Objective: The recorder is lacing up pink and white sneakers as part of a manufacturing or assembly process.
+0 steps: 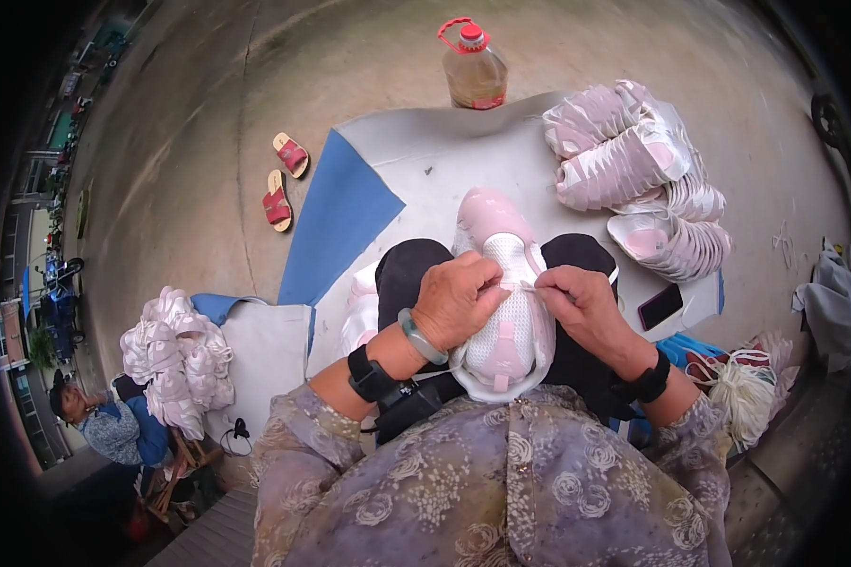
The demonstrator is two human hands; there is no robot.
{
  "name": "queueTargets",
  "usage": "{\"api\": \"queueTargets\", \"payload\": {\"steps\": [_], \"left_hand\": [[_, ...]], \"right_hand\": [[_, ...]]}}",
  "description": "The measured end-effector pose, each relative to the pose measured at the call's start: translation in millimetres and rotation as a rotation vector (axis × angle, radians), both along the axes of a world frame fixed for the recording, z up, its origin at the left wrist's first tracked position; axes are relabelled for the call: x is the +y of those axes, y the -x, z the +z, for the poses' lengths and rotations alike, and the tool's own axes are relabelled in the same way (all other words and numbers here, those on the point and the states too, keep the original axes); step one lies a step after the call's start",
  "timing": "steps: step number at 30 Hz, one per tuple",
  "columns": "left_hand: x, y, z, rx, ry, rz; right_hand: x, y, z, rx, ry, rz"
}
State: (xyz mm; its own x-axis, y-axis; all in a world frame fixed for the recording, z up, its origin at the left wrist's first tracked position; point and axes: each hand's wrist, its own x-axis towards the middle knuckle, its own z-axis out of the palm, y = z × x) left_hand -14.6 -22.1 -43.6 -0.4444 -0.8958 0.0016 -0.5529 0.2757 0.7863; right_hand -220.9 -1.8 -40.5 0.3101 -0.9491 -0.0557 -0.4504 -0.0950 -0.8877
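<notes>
Shirt front: the person's floral shirt (397, 482) fills the near edge of the view, cut off below.
Shoe: a pink-and-white shoe (503, 326) stands between the dark-clad knees over the near part of the sheet (425, 156), toe pointing away; its underside is hidden.
Left hand: the left hand (456, 300) is curled over the shoe's left side, thumb and forefinger drawn close together; the folded fingers hide whether they pinch anything, so I cannot tell.
Right hand: the right hand (584, 304) is bent inward, thumb and forefinger clamped on a thin white lace (526, 284) above the tongue.
Gap: the two hands are near each other, apart by a short stretch of lace.
Beside left knee: another pale pink shoe part (361, 307), mostly hidden by the leg.
Phone: a dark phone (660, 306) lies near the sheet's right edge.
Lace bundle: white laces (739, 392) lie beyond the sheet's near right corner, partly overlapping pink pieces hard to make out.
Stacks: nested pink shoe uppers (624, 170) cover the sheet's far right corner.
Sandals: red sandals (277, 206) sit outside the folded blue left corner (338, 217).
Bottle: a red-capped bottle (476, 77) stands at the sheet's far edge.
</notes>
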Motion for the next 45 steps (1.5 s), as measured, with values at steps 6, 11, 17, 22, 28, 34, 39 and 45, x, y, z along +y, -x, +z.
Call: {"api": "queueTargets", "payload": {"steps": [6,11,17,22,28,34,39,45], "left_hand": [[2.5,3.7,-8.5,-0.014,0.227,-0.022],[3.0,4.6,-16.0,0.020,0.224,-0.006],[3.1,6.6,-18.5,0.034,0.224,0.036],[3.5,6.9,-19.9,0.056,0.175,0.063],[3.2,5.0,-22.0,0.082,0.124,0.079],[1.0,2.1,-22.1,0.075,0.072,0.056],[-1.0,0.3,-21.7,0.081,0.042,0.039],[-2.4,-1.1,-22.6,0.078,-0.017,0.021]], "right_hand": [[-1.6,-2.5,-4.2,0.066,0.069,0.012],[-3.0,-7.0,-5.4,0.111,0.111,0.011],[-4.1,-12.7,-1.0,0.195,0.169,0.014],[-5.4,-14.0,2.4,0.242,0.163,0.038],[-6.2,-14.5,3.6,0.243,0.166,0.063],[-8.4,-14.7,6.1,0.233,0.152,0.085],[-9.2,-13.5,4.8,0.218,0.134,0.095],[-10.2,-13.9,6.6,0.228,0.126,0.112]]}}
